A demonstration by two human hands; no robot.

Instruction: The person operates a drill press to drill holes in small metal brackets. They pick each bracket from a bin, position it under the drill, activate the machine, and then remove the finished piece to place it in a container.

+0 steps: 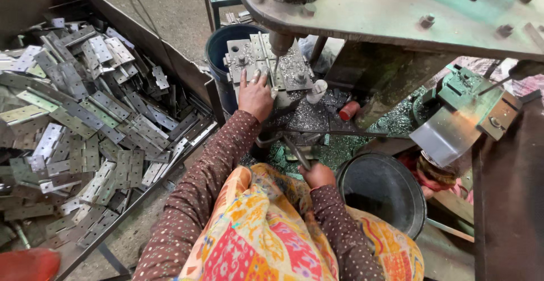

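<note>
Left hand lies flat, fingers spread, pressing on the metal fixture plate of the drill press, fingertips right beside the spindle tip; whether a hinge sits under the fingers cannot be told. Right hand is clenched around a dark metal lever handle low in front of the body (the handle runs up toward the machine base). Both arms wear brown dotted sleeves over a bright patchwork cloth on the lap.

The press table is strewn with grey metal chips; a small white cylinder and a red cap-like piece stand just right of the fixture. A blue bucket sits behind the fixture, a black bucket near the right hand. The heavy worn machine head hangs overhead. Well left of the left hand, a big metal tray holds a heap of silver hinges. Bare concrete floor beyond, a workshop setting.
</note>
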